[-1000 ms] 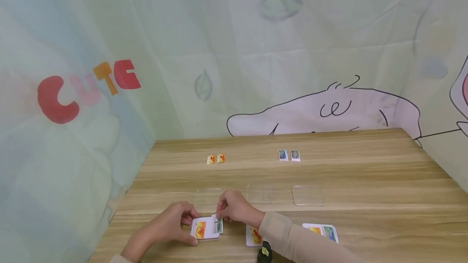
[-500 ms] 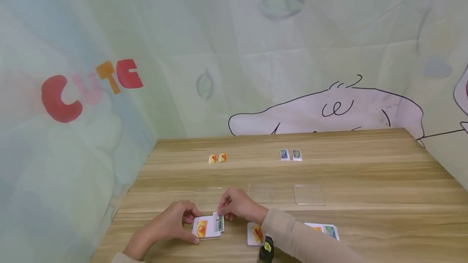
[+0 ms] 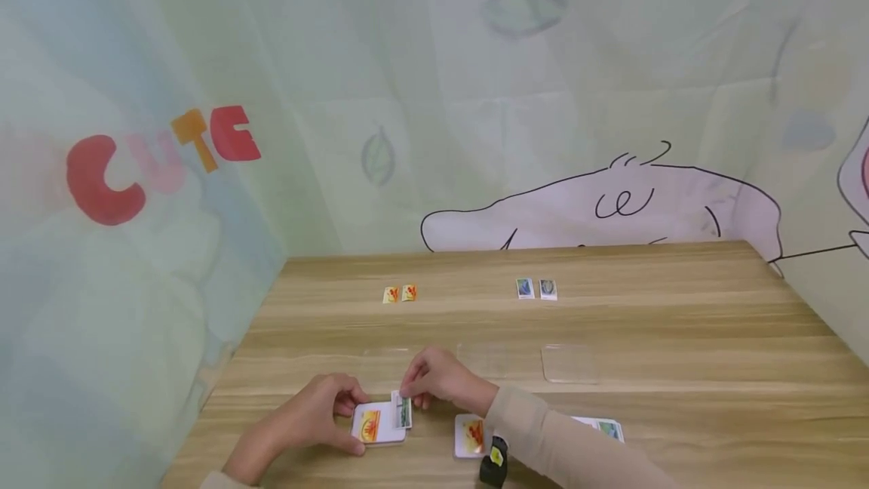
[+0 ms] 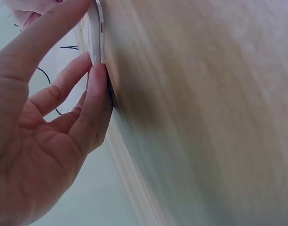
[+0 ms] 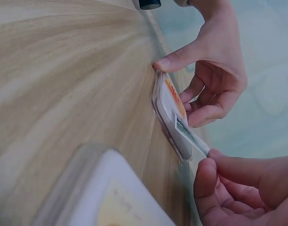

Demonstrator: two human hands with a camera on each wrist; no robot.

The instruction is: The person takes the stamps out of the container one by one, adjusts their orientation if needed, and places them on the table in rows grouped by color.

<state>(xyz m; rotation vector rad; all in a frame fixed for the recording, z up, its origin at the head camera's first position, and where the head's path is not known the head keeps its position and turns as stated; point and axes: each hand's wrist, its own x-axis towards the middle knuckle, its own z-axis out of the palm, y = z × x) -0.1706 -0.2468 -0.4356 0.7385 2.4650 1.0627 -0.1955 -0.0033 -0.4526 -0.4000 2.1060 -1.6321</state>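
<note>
My left hand (image 3: 308,413) holds a white square tile (image 3: 383,434) with rounded corners by its left side, thumb at the near edge and fingers at the far edge. An orange-and-yellow picture stamp (image 3: 370,425) lies flat on the tile's left half. Between thumb and forefinger, my right hand (image 3: 441,379) pinches a small green picture stamp (image 3: 403,413) by its far end. That stamp lies over the tile's right edge; in the right wrist view it is tilted, its near end at the tile face. In the left wrist view only the tile's thin edge (image 4: 96,35) shows.
A second white tile (image 3: 468,438) with an orange picture sits right of the held one. Another tile (image 3: 607,429) is partly behind my right sleeve (image 3: 550,432). Clear square plates (image 3: 569,364) lie beyond. Two orange stamps (image 3: 409,293) and two blue-grey stamps (image 3: 525,289) lie farther back.
The green stamp has slid slightly toward the far side of the tile, still pinched by the right hand. My right forearm has shifted a little, covering more of the rightmost tile. The left hand keeps its hold.
</note>
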